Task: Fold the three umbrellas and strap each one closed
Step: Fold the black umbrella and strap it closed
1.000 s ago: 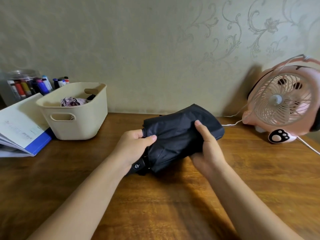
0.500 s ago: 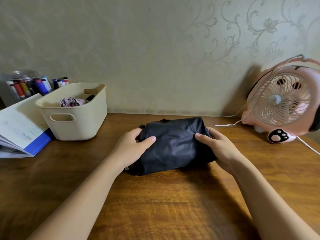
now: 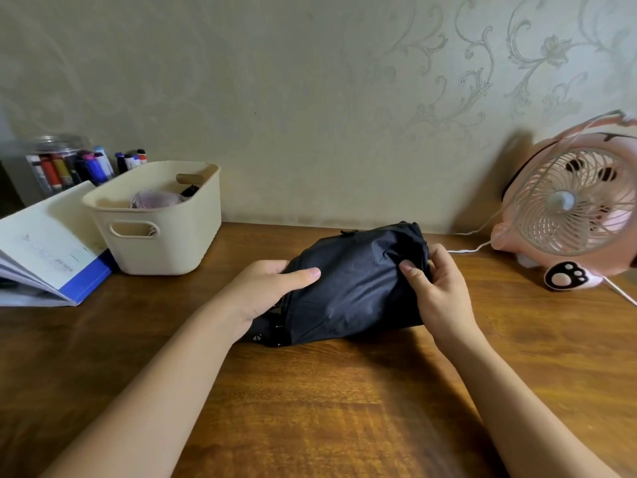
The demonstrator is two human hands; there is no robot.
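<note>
Two hands are on the work. The left hand (image 3: 265, 291) grips the handle end of the black umbrella (image 3: 355, 288), thumb laid across the canopy cloth. The right hand (image 3: 436, 291) pinches gathered cloth at the opposite end between the thumb and the fingers (image 3: 412, 270), with the remaining fingertips tucked behind the bundle.

Change noted: one second ago the far end of the umbrella was raised clear of the surface (image 3: 310, 408). Half a second ago it lay flat, with the right hand spread over that end. It now rests on the surface, angled toward the back right, and the right hand has gone from a flat hold to a pinch. The left hand has kept its hold throughout. Assessment: the canopy is being gathered and tightened ahead of strapping. The cloth is baggy and no band is seen round it, so this umbrella is judged folded but not yet strapped.

Not verifiable: the strap itself. A small dark tab (image 3: 348, 232) at the upper edge may be it, but this is unconfirmed. The handle is largely covered by the left hand. The cream basket (image 3: 165, 250) holds pale purple cloth and a dark item; whether these are the other umbrellas cannot be told. The pink fan (image 3: 568, 208) is cut off at the frame edge.
</note>
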